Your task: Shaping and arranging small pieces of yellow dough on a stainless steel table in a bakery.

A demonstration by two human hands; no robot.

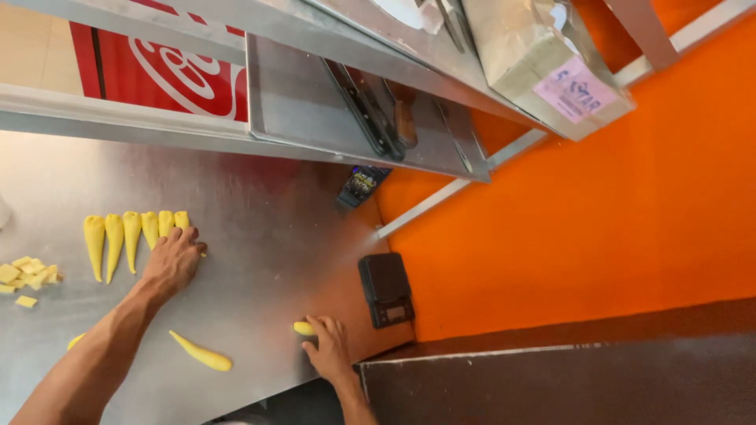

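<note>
I see my left hand (172,264) lying flat at the left of the frame, fingers spread on the steel counter (260,236), touching the end of a row of yellow dough cones (130,236). My right hand (329,350), low in the middle, has its fingers curled on a small yellow dough piece (303,328). Another tapered cone (203,354) lies between my arms. Cut yellow cubes (27,275) sit at the far left. A small black scale (386,289) rests just right of my right hand.

Both hands (172,260) (329,346) on yellow dough cones (130,236) — steel table (260,236).
</note>
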